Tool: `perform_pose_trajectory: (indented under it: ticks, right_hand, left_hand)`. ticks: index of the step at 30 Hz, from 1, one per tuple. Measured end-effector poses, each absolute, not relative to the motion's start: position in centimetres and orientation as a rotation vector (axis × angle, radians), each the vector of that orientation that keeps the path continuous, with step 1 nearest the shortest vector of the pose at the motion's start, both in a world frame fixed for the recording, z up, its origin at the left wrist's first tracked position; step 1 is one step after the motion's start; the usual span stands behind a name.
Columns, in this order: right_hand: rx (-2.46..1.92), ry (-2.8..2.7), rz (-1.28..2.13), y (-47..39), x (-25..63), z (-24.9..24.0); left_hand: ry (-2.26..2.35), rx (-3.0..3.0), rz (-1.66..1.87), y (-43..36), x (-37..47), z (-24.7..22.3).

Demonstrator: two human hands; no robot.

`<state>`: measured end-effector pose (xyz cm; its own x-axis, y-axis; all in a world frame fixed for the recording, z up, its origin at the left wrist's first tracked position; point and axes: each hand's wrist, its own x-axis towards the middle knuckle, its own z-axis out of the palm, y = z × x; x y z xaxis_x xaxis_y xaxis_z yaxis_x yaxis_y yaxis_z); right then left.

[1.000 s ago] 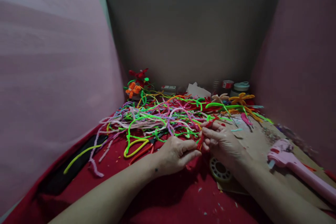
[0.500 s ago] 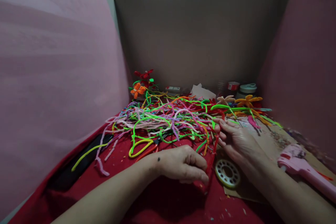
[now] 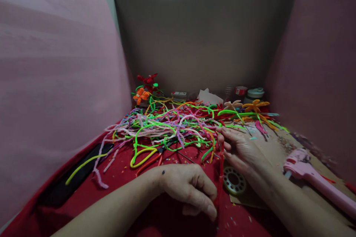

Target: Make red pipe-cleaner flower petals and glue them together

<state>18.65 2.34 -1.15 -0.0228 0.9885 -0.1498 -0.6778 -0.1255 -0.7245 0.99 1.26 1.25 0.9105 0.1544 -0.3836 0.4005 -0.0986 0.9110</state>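
A red fuzzy strip (image 3: 221, 170) runs roughly upright between my two hands. Its upper part is pinched by the thumb and fingers of my right hand (image 3: 240, 150). Lower down, my left hand (image 3: 191, 189) has its fingers closed around the strip's lower part, near the red cloth (image 3: 172, 214). Just under my right wrist lies a round spool with holes (image 3: 234, 180). Beyond both hands spreads a tangled heap of pink, green, purple and orange fuzzy stems (image 3: 164, 127).
Orange-and-yellow-handled pliers (image 3: 144, 158) lie left of centre. On the right, a pink glue gun (image 3: 311, 176) rests over cardboard (image 3: 274, 148). Finished fuzzy flowers (image 3: 141, 96) stand at the back left. A lidded jar (image 3: 254, 94) is behind. Pink panels flank both sides.
The view has shifted slightly to the right. My left hand has moved a little lower, and the red strip between the hands now hangs straighter.
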Motion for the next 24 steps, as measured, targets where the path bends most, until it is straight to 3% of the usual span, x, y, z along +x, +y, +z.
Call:
perform_pose_trajectory:
  ticks: [9,24]
  right_hand:
    - [-0.702,-0.347,1.692,2.2,18.5,-1.4]
    - [-0.740,-0.464,1.375,3.3,20.5,-0.1]
  left_hand:
    - [0.405,1.514,-0.332,1.6,1.4,-0.7]
    - [0.385,1.177,-0.290,2.0,1.4,-0.9]
